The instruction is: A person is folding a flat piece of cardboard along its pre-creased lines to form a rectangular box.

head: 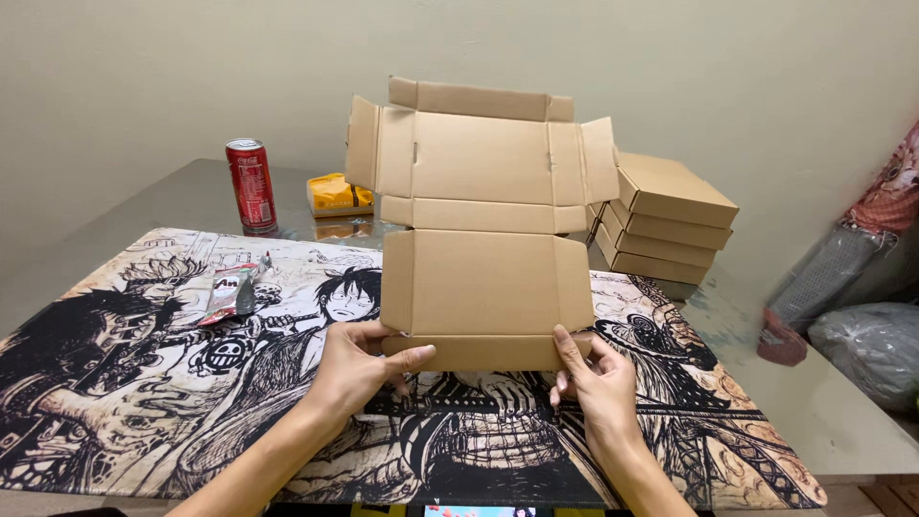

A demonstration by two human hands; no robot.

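Note:
An unfolded brown cardboard box blank (483,239) stands tilted up from a cartoon-printed desk mat (124,383), its flaps spread at the top. My left hand (359,364) grips its lower left corner, thumb pressing on the bottom flap. At the lower right corner my right hand (592,378) holds the same flap, fingers along its edge. The bottom flap is creased toward me.
A stack of folded cardboard boxes (670,220) sits behind on the right. A red drink can (251,184), a yellow packet (337,194) and a small foil wrapper (230,292) lie at the left. Wrapped bundles (862,325) rest past the table's right edge.

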